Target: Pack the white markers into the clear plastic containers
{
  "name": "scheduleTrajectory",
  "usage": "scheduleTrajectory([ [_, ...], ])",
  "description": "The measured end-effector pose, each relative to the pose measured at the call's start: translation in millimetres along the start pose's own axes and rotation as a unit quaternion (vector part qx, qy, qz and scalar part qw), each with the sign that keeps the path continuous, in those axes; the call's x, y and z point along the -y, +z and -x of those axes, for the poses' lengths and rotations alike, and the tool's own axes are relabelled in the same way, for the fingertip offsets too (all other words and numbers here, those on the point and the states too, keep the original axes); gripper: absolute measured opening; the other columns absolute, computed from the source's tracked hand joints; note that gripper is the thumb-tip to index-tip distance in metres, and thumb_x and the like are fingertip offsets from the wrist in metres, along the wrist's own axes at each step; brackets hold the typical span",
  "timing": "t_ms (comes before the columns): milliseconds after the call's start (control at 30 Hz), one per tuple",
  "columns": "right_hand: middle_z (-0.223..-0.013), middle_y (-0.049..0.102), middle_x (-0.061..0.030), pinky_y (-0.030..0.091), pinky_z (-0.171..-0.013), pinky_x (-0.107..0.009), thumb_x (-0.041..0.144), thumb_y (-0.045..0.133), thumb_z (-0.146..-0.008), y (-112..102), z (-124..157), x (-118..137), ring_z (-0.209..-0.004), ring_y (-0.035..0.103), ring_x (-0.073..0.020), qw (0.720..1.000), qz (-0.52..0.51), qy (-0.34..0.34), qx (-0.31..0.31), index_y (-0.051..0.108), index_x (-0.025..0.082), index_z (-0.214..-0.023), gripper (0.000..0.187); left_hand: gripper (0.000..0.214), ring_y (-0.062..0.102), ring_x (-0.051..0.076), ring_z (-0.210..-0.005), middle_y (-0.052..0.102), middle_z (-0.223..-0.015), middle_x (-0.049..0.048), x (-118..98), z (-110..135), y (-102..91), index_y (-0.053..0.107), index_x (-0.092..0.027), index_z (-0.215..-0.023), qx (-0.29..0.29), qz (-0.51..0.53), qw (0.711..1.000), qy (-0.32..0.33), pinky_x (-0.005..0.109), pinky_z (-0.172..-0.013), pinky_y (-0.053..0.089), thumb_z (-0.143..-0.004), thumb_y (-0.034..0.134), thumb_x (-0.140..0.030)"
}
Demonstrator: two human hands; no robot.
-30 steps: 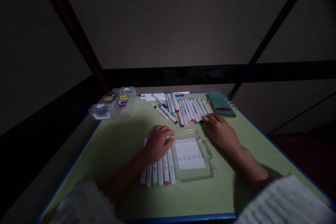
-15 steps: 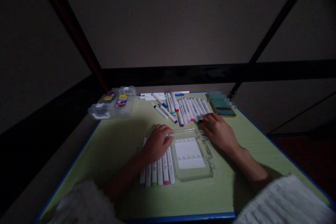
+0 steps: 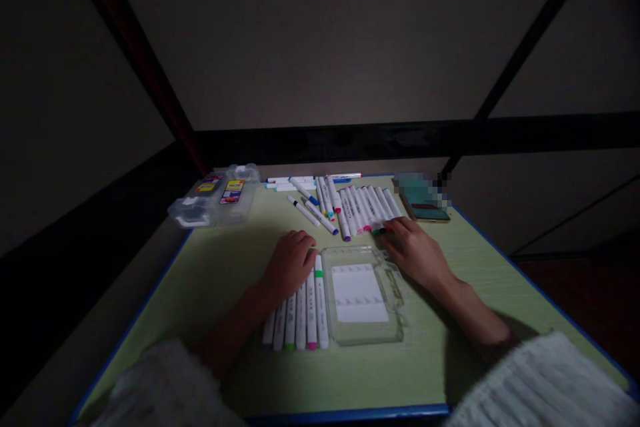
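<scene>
Markers (image 3: 371, 208) on blue-edged green table (image 3: 220, 273); dim wall (image 3: 325, 47).

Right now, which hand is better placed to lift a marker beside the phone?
Probably the right hand: it is at the near end of the marker row, while the left hand is farther off, over other markers.

Left hand (image 3: 290, 263) — drawn farther left of white card (image 3: 360, 293), fingertips now apart from it. Green-banded marker (image 3: 321, 300), left of card — upper end now uncovered.
</scene>
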State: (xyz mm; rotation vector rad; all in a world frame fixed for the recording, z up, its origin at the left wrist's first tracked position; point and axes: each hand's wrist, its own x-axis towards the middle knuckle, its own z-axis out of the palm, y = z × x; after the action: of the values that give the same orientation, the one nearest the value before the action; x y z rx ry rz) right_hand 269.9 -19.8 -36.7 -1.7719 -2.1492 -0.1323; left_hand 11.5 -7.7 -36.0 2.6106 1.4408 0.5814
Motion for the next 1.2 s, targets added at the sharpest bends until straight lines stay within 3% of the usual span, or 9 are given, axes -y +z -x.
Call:
scheduleTrajectory([
  [267, -0.102, 0.059, -0.0102, 0.044, -0.069, -0.03, 0.025, 0.043, -0.085, 0.9, 0.2, -0.1, -0.089, 0.057, -0.0221, 1.0, -0.002, -0.009, 0.004, 0.055, 0.017, -0.099, 0.02, 0.013, 0.051, 0.021, -0.095, 0.055, -0.096, 0.0082, 3.6, -3.9, 4.3, 0.054, -0.015, -0.092, -0.024, 0.038, 0.999, 0.004, 0.037, -0.087, 0.044, -0.08, 0.048, -0.014],
  [433, -0.105, 0.058, -0.0104, 0.045, -0.069, -0.031, 0.023, 0.042, -0.086, 1.4, 0.4, -1.4, -0.091, 0.057, -0.0222, 1.0, -0.005, -0.005, 0.001, 0.054, 0.017, -0.104, 0.023, 0.029, 0.044, 0.023, -0.115, 0.049, -0.122, 0.0131, 6.4, -11.4, 7.6, 0.051, -0.012, -0.109, -0.019, 0.01, 0.999, 0.034, 0.039, -0.099, 0.036, -0.081, 0.046, -0.016],
  [567, -0.104, 0.059, -0.0105, 0.044, -0.07, -0.03, 0.022, 0.043, -0.085, 3.3, -0.1, -3.8, -0.092, 0.057, -0.0221, 1.0, -0.004, -0.003, -0.002, 0.055, 0.017, -0.104, 0.023, 0.035, 0.039, 0.023, -0.122, 0.043, -0.135, 0.0115, 7.8, -14.4, 9.4, 0.048, -0.013, -0.118, 0.014, -0.009, 0.999, 0.034, 0.04, -0.103, 0.032, -0.083, 0.043, -0.019],
  [867, -0.104, 0.059, -0.0107, 0.045, -0.073, -0.03, 0.022, 0.042, -0.085, 5.0, 0.0, -6.3, -0.091, 0.058, -0.0219, 1.0, -0.019, -0.011, 0.002, 0.055, 0.016, -0.104, 0.024, 0.035, 0.04, 0.023, -0.121, 0.044, -0.134, 0.0105, 5.1, -13.9, 8.1, 0.05, -0.014, -0.118, 0.029, -0.018, 0.999, 0.02, 0.041, -0.101, 0.033, -0.085, 0.042, -0.021],
  [1200, -0.104, 0.059, -0.0107, 0.045, -0.074, -0.031, 0.02, 0.041, -0.085, 5.9, -0.3, -6.6, -0.092, 0.058, -0.0221, 0.999, -0.029, -0.023, -0.003, 0.055, 0.016, -0.101, 0.022, 0.028, 0.047, 0.022, -0.105, 0.054, -0.112, 0.0084, 2.8, -14.2, 5.6, 0.054, -0.016, -0.109, 0.01, -0.01, 0.999, 0.037, 0.038, -0.095, 0.038, -0.084, 0.045, -0.02],
])
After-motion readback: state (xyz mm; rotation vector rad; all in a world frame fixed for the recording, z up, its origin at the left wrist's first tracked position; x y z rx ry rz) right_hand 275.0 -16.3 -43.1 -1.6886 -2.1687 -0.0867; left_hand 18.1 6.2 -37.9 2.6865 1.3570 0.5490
